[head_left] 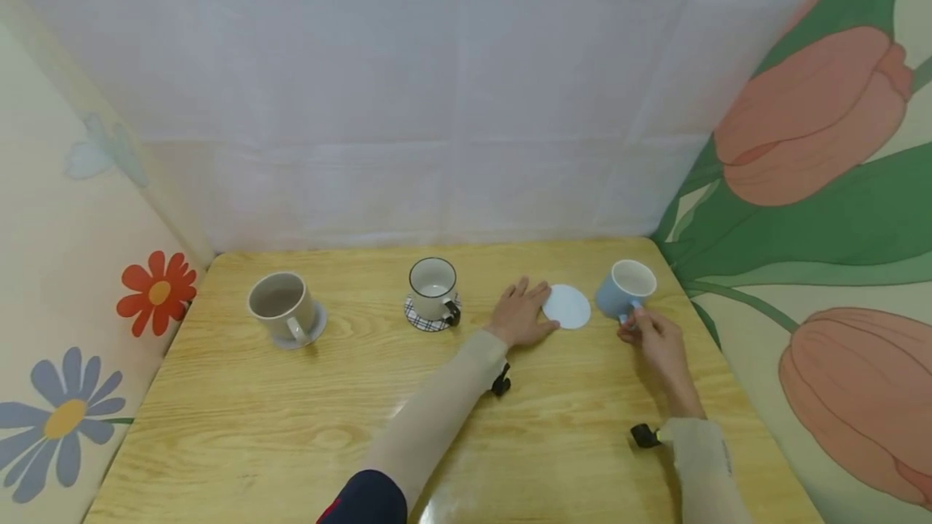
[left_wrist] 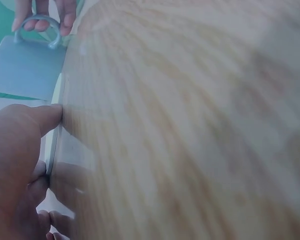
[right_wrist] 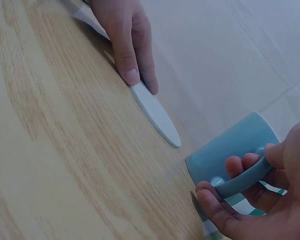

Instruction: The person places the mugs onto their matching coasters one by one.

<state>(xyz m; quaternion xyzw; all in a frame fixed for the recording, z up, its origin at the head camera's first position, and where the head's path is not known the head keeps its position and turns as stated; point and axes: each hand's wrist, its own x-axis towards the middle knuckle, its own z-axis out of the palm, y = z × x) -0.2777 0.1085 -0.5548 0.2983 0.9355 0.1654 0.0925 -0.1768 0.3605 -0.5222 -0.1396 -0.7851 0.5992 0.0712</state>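
Note:
In the head view, my right hand grips the handle of a light blue mug, with fingers curled through and around it. The mug appears upright, its base close to the tabletop in the right wrist view. My left hand holds the left edge of a round white coaster between thumb and fingers. This thin coaster lies just left of the blue mug. Between the hand and the mug, most of the coaster's top shows in the head view.
On the wooden table, a white mug with a black rim stands on a checked coaster. Farther left, a beige mug sits on a grey coaster. A white sheet hangs behind; flowered panels flank the table.

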